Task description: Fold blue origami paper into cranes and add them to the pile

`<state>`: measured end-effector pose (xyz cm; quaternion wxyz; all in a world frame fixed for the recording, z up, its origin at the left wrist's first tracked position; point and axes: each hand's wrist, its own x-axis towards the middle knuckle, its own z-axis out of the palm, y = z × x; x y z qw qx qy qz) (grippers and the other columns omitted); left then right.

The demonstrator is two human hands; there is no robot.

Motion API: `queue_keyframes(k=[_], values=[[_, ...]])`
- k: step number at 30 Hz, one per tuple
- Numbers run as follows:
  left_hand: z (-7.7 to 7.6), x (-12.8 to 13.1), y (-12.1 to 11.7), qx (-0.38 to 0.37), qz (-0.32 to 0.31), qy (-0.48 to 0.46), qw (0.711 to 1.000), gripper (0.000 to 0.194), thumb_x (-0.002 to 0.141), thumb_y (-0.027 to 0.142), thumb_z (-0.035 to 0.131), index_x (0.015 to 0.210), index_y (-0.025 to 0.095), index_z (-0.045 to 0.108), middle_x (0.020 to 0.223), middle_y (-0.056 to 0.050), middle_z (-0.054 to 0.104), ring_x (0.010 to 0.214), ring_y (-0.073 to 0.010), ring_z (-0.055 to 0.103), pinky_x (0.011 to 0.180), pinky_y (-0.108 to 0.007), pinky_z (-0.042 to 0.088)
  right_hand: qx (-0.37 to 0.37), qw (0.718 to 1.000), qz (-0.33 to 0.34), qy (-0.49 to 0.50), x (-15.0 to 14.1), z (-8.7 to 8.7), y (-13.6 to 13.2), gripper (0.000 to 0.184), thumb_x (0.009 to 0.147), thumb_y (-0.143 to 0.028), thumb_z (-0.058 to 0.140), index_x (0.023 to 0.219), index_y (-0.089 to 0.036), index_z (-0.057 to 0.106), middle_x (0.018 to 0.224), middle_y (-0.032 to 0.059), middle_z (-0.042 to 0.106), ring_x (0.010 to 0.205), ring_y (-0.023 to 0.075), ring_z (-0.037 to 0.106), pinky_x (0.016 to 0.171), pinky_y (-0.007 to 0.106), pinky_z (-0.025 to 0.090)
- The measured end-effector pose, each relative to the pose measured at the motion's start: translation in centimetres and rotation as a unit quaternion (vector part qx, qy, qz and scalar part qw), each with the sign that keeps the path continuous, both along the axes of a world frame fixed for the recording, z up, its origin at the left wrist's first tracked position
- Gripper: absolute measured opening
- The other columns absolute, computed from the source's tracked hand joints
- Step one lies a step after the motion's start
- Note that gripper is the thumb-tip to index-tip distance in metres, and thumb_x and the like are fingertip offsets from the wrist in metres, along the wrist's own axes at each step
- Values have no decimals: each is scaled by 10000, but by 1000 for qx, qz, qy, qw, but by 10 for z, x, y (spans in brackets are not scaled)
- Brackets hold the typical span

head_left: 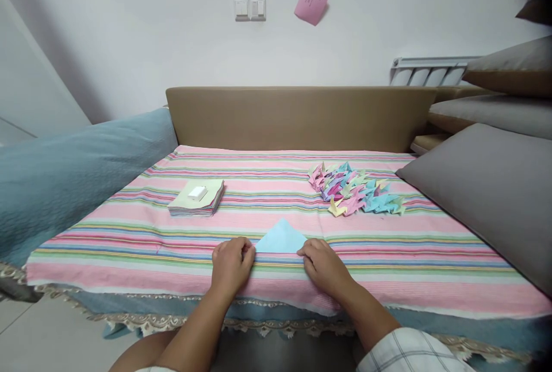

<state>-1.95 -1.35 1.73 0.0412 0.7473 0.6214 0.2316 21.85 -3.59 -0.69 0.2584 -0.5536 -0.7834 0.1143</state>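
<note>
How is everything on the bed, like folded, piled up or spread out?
Blue paper: folded into a triangle
Left hand: curled at the paper's left corner, grip unclear
Right hand: pinching the right corner
Paper stack: piled neatly
White block: lying on the stack
Paper figures: folded, bunched together
Striped cloth: spread out, slightly wrinkled
Cushions: piled up
</note>
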Motion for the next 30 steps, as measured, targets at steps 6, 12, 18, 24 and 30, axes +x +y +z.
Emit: queue_keyframes(k=[6,12,18,24,30], values=[[-11,11,2,12,-8,-1,1000,217,810,365,512,971,309,647,927,-13,647,941,-220,547,894,-416,286,11,1000,8,8,1,0,1,259,794,-84,450,931,-190,642,926,58,601,921,199,500,832,324,395],[-11,12,4,-3,2,-18,1000,169,771,323,560,900,292,665,916,-8,653,919,-209,554,917,-425,273,-8,999,-45,22,10,2,3,197,802,-166,484,939,-185,625,970,66,599,956,208,504,857,328,397],[-11,11,4,-7,0,-39,999,138,765,321,560,850,279,661,893,1,654,911,-201,562,943,-429,260,-24,990,-132,35,21,2,7,301,795,-250,517,1086,-192,572,1073,83,581,1023,227,498,891,342,387],[-10,11,4,-10,-4,-54,999,115,759,302,552,802,271,653,861,17,651,902,-192,572,961,-434,253,-22,991,-121,50,24,2,9,170,754,-209,534,917,-205,581,971,56,584,927,203,525,809,310,413],[-8,12,3,14,-19,-63,998,105,758,247,535,728,252,635,839,19,657,887,-175,573,963,-407,265,22,993,-84,81,22,1,10,88,734,-126,507,740,-207,539,876,33,575,863,183,519,781,298,407]])
